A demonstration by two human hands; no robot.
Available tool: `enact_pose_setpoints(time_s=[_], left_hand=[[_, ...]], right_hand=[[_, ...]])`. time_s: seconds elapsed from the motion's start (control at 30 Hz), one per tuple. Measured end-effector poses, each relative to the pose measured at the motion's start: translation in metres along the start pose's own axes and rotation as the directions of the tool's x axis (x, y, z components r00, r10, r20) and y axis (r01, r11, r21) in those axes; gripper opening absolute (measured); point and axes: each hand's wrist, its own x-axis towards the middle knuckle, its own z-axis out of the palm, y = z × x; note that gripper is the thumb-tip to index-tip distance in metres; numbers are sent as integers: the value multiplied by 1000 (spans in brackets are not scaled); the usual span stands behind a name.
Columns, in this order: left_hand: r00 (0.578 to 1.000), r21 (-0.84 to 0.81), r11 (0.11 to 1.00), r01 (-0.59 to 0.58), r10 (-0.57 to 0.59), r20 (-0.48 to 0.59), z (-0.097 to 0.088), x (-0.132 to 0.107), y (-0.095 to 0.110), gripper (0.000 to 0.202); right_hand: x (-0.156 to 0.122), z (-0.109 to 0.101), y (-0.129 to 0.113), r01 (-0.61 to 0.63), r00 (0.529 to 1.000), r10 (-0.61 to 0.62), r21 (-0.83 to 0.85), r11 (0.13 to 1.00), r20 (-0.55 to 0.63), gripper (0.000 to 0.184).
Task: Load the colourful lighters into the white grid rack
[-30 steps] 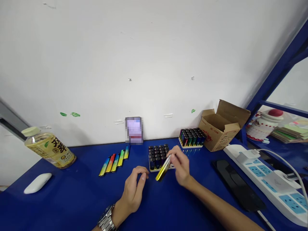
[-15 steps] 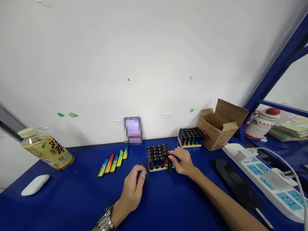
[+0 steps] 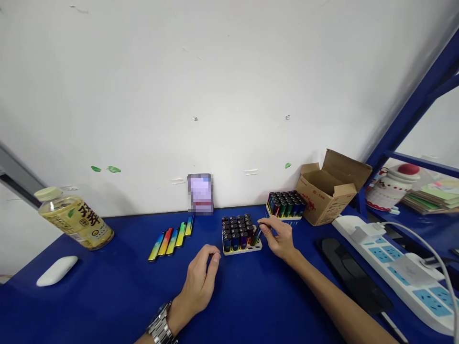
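A dark lighter leans at a tilt over the right end of a white tray. Pinching its upper end is my right hand, thumb and fingers closed. Rows of black-topped lighters stand upright in the tray's left and middle parts, and bare holes show at its right front. Whether the held lighter's lower end sits in a hole is hard to make out. My left hand rests on the table to the left of the tray, its fingers loosely curled with nothing visible in them.
Several colourful lighters lie flat at left. Behind, a second filled tray stands beside an open cardboard box. A phone leans on the wall. Right are a black phone and power strip; far left, a bottle.
The lighter in my right hand has gone from upright at the tray's front right to tilted over its right end. My right hand has shifted slightly right; my left hand stays curled in place.
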Motion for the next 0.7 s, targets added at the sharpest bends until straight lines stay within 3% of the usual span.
enact_pose_setpoints(time_s=[0.1,0.23,0.3,0.4,0.47,0.53,0.6,0.63,0.7], left_hand=[[1000,2,1000,-1,1,13,-1,1,0,24],[1000,19,1000,-5,5,14,0,0,-1,25],[1000,38,999,-12,11,15,2,-1,-1,25],[1000,142,989,-31,32,1,2,2,-2,29],[998,327,944,-31,48,-42,-4,9,-5,32],[992,574,818,52,24,-125,-15,21,-12,37],[961,743,619,254,-76,-265,-30,33,-23,47],[935,770,535,348,-139,-326,-37,38,-30,52],[889,781,436,448,-312,-336,-49,44,-44,58]], right_hand=[[0,2,-2,17,1000,-17,2,1000,22,14],[0,7,-7,218,974,-216,-19,976,72,16],[-2,9,-8,223,969,-223,12,975,110,17],[-8,8,-5,23,988,-29,40,999,150,21],[-11,6,2,-166,971,157,37,985,180,27],[-12,5,8,-335,926,319,46,941,203,29],[-12,5,11,-456,874,434,58,888,218,28],[-11,6,11,-496,851,471,59,866,232,29],[-9,9,8,-551,807,516,53,833,288,30]])
